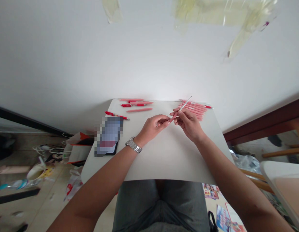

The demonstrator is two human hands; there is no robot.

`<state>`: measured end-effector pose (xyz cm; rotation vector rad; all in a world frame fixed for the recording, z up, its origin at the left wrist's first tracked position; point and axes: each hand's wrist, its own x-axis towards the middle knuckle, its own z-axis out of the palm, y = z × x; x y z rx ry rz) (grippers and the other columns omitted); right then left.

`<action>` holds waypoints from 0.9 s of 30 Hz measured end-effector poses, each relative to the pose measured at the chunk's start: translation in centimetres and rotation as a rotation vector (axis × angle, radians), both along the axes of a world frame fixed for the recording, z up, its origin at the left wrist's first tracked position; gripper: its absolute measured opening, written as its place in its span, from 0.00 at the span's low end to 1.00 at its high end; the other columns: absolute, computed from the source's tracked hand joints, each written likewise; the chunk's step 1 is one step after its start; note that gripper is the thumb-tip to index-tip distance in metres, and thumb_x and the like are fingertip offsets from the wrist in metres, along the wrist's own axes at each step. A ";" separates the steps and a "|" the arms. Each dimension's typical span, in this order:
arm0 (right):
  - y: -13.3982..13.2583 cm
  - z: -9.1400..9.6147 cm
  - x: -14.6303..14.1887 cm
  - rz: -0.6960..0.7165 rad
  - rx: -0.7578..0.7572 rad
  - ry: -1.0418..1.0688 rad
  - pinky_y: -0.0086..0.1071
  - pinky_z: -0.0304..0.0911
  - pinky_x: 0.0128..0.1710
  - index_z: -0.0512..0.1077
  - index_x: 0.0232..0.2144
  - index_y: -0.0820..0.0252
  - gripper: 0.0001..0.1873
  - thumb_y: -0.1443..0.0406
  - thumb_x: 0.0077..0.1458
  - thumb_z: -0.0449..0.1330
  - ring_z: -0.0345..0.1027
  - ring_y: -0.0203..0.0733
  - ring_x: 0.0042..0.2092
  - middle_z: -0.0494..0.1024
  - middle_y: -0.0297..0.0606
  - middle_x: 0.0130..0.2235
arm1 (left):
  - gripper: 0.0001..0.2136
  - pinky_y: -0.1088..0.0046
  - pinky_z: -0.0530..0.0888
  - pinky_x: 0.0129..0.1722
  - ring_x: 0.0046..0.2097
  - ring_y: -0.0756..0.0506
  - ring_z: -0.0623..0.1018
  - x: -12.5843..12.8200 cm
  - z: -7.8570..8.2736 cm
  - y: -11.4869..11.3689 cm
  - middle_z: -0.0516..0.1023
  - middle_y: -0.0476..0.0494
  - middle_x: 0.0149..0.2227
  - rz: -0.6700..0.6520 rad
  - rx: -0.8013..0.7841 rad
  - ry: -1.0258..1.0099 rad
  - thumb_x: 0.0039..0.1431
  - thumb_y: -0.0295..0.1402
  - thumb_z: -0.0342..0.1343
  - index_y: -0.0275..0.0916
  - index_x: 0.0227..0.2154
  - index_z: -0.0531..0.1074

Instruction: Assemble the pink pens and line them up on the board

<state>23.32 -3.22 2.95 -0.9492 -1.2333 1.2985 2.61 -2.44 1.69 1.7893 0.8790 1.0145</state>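
Note:
Above the middle of the white table, my two hands meet at a pink pen barrel (173, 117). My left hand (155, 126), with a metal watch on its wrist, pinches the barrel's lower end. The fingers of my right hand (188, 121) close around a thin pale refill (186, 103) that slants up and right from the barrel. Whether the refill sits inside the barrel is hidden by the fingers. Just behind my right hand lies a row of several pink pens (196, 108). Left of my hands are loose pink barrels (139, 110) and red pens (126, 105).
A phone (108, 135) with a blurred screen lies on the table's (164, 158) left side, a red pen (117, 115) just beyond it. The wall (149, 64) borders the table's far edge. A white chair (280, 180) stands to the right; bags and cables (50, 149) lie at left.

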 end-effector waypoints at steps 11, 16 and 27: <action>0.2 0.0 0.6 -0.002 -0.031 0.065 0.33 0.75 0.37 0.72 0.53 0.48 0.22 0.46 0.64 0.65 0.77 0.36 0.36 0.85 0.38 0.49 | 0.13 0.67 0.78 0.48 0.46 0.43 0.83 -0.2 -0.2 0.3 0.85 0.39 0.46 0.033 0.001 0.000 0.68 0.43 0.61 0.39 0.46 0.82; 0.2 0.2 0.6 -0.015 -0.023 0.028 0.33 0.76 0.37 0.74 0.46 0.52 0.23 0.42 0.64 0.62 0.78 0.37 0.36 0.85 0.41 0.49 | 0.15 0.68 0.78 0.46 0.44 0.43 0.82 -0.2 -0.1 0.3 0.85 0.39 0.44 0.004 -0.039 -0.044 0.67 0.45 0.62 0.38 0.45 0.82; 0.0 0.3 0.6 0.058 -0.082 0.051 0.32 0.79 0.38 0.73 0.43 0.52 0.22 0.42 0.64 0.64 0.82 0.38 0.37 0.86 0.38 0.46 | 0.17 0.71 0.75 0.38 0.36 0.47 0.79 -0.5 0.1 0.2 0.83 0.43 0.35 -0.051 -0.108 -0.070 0.66 0.46 0.64 0.36 0.42 0.84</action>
